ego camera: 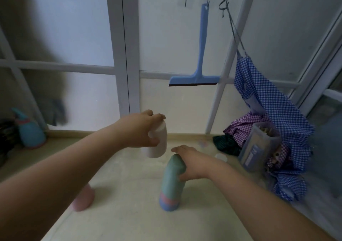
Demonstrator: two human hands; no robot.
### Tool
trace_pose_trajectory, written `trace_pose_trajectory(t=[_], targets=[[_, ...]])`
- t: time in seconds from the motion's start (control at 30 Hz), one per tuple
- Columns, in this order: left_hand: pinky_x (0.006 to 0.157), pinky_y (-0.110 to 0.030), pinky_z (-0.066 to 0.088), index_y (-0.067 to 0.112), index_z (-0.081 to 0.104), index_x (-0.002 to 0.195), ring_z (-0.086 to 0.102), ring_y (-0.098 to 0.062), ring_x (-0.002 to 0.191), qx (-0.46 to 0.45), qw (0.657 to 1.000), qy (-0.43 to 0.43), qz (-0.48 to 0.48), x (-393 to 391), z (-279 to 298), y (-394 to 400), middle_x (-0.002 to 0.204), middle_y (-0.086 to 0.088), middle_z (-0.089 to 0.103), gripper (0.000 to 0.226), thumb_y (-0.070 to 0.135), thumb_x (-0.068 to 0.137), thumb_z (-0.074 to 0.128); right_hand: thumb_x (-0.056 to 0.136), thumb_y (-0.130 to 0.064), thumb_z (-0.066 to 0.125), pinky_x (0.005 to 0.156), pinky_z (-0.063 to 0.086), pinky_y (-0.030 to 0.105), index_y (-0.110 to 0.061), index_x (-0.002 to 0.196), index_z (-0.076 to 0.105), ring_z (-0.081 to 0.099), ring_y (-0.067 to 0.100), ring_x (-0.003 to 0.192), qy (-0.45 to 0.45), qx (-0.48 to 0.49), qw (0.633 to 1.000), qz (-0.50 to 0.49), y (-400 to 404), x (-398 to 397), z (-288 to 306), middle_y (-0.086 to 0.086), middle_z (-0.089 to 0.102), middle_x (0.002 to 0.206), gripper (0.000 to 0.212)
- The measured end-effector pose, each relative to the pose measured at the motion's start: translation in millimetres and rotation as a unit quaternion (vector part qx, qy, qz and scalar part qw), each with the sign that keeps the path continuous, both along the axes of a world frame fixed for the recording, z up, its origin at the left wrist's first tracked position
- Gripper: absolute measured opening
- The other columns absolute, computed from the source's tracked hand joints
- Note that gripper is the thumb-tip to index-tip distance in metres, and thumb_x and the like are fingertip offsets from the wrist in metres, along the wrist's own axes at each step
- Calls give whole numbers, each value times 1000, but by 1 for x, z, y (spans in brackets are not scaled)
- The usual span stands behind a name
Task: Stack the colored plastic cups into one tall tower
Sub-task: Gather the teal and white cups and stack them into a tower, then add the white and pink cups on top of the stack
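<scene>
A tower of upturned cups (171,183) stands in the middle of the pale surface: blue and pink cups at the bottom, green ones on top. My right hand (190,164) grips its green upper part from the right. My left hand (143,129) holds a pale pink-white cup (159,144) upturned in the air, up and to the left of the tower's top. Another pink cup (84,199) stands at the left, partly hidden behind my left forearm.
A clear lidded container (258,146) and bundled checked cloths (283,129) crowd the right side. A small white lid (221,157) lies near them. A blue squeegee (200,55) hangs on the glass door behind. A blue cone-shaped toy (30,129) sits far left.
</scene>
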State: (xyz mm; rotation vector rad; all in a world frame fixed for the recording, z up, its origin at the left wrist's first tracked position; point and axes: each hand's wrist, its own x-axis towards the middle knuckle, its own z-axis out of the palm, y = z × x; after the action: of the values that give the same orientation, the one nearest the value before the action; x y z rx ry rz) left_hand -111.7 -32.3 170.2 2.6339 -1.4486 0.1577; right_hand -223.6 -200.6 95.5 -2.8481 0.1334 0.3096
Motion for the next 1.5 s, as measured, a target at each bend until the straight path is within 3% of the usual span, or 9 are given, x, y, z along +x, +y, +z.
trace_pose_trajectory(t=[0.27,0.5,0.63,0.73,0.93,1.23,1.33,1.4,1.5], targets=[[83,-39,54,30,30,135,57,-25,99,5,998,30,-54,-28,14,-49,119,-1,53,70,37,76,66,76,-26,73,107,40,36,-19,144,22,40,24,131,20,-7,997,-73,-46,-35,21,6,33,149,86],[77,-39,54,22,34,129,59,-34,95,95,990,27,-102,-43,-48,-63,116,-9,52,63,38,75,60,76,-33,70,101,41,33,-25,144,23,44,23,126,33,-20,993,-114,-60,-55,3,2,37,146,83],[79,-40,53,28,21,138,58,-34,100,79,991,29,-104,-37,-64,-61,124,-6,47,72,47,78,55,76,-30,70,105,40,34,-23,143,26,43,24,128,43,-16,990,-131,-67,-56,-4,4,38,146,81],[81,-36,51,29,24,139,58,-28,104,51,991,-3,-126,-25,-46,-62,128,-2,50,69,58,81,49,78,-29,70,107,37,34,-23,143,26,40,24,131,49,-11,988,-149,-73,-54,-8,3,36,148,79],[85,-39,52,22,37,132,57,-24,107,0,996,-40,-82,20,-26,-68,126,-4,55,49,42,88,49,83,-26,65,106,35,31,-19,143,26,39,25,133,57,-16,982,-182,-91,-43,-15,6,33,150,72],[97,-34,39,22,43,125,51,-22,112,89,995,-31,-42,74,-113,-63,125,-1,53,39,41,91,43,81,-28,63,96,42,39,-17,131,41,46,28,120,52,-77,959,-268,-144,-2,-65,7,46,135,55],[89,-36,47,19,50,119,58,-26,102,80,996,-15,-28,91,-140,-55,114,-4,60,38,39,87,49,81,-28,61,98,41,38,-15,132,37,42,30,123,71,-96,953,-278,-159,16,-87,9,44,137,58],[69,-37,56,15,60,104,66,-28,80,68,997,-7,-21,100,-153,-49,94,-7,67,33,32,77,67,81,-28,60,98,40,37,-14,133,35,41,31,124,83,-92,950,-287,-167,25,-100,10,41,139,60],[44,-29,53,14,66,85,65,-22,54,53,998,-26,-8,110,-171,-37,71,-3,68,38,25,54,85,82,-27,58,95,41,36,-12,133,34,42,33,121,88,-74,946,-302,-175,32,-119,13,39,137,58]])
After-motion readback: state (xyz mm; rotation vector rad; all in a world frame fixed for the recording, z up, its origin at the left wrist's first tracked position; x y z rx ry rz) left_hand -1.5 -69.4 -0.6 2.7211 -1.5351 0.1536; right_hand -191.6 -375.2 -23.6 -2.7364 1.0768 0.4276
